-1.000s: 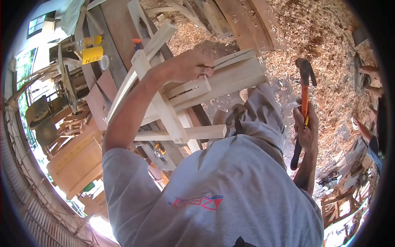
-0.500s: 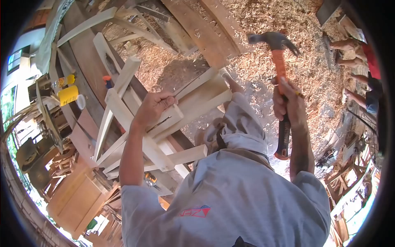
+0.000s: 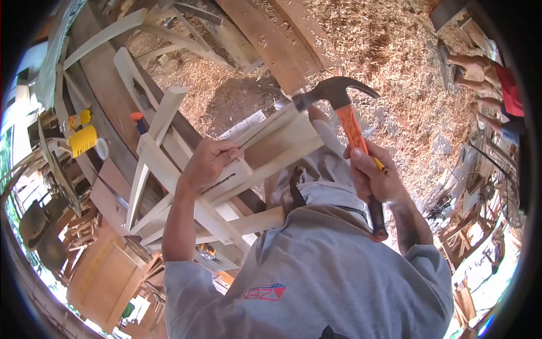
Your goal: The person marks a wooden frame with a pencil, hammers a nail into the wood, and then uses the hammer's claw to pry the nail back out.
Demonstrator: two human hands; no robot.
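The wooden frame (image 3: pixel 293 140) lies under my left hand (image 3: pixel 213 164) and ahead of it. My right hand (image 3: pixel 375 176) wraps the hammer (image 3: pixel 351 129), its head out beyond my knuckles. My left pinches the small wood piece (image 3: pixel 241 168) over the frame; whether it touches, I can't quite tell. A thin yellow stick (image 3: pixel 380 164) pokes from my right grip. I judge I'm placing the piece; the next move calls for a steady pinch.

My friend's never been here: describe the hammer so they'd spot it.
Start at the gray shirt filling the bottom; above it, toward the right, is the right hand. It grips the hammer, whose dark claw head and orange handle set it apart from the pale boards.
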